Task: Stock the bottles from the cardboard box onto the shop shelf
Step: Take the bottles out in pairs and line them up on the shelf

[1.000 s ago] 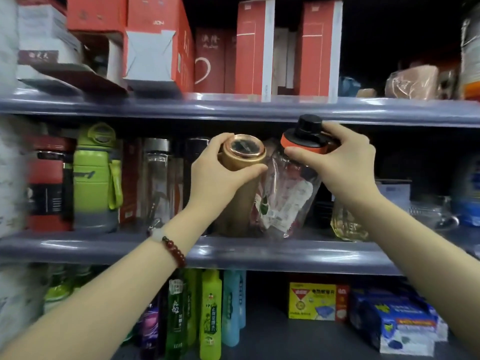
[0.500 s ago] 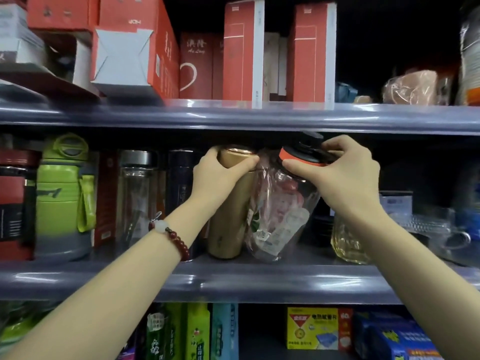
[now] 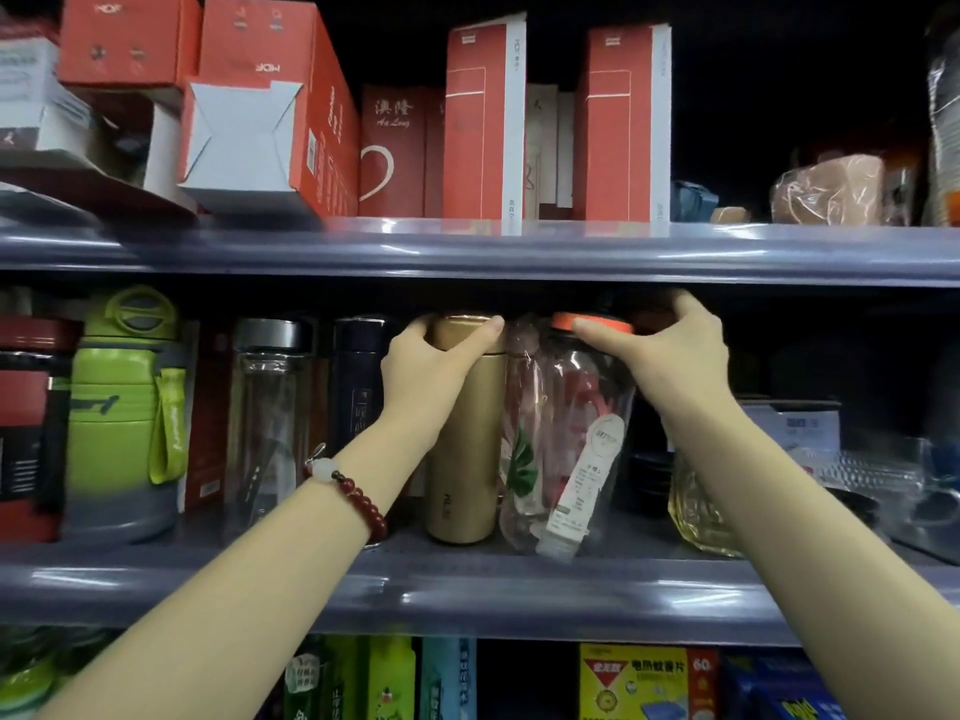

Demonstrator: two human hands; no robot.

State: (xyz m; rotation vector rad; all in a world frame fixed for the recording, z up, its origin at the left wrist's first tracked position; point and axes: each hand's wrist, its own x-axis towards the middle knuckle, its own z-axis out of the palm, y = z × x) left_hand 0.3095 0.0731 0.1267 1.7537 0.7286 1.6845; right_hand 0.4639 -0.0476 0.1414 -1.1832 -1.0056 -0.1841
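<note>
Two bottles stand on the shelf [image 3: 467,589], left hand [image 3: 431,371] gripping the gold flask [image 3: 465,459], right hand [image 3: 670,356] the clear bottle [image 3: 571,433]; next, probably letting go.

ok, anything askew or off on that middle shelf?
The clear wrapped bottle held by the right hand leans left against the upright gold flask; its paper label hangs crooked. Otherwise nothing stands out.

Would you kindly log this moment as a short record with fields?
Left hand: grips the top of the gold metal flask, upright on the grey middle shelf.
Right hand: grips the orange-rimmed lid of the clear plastic-wrapped bottle, tilted beside the flask.
Neighbours: dark flask, clear glass bottle, green sports bottle to the left.
</note>
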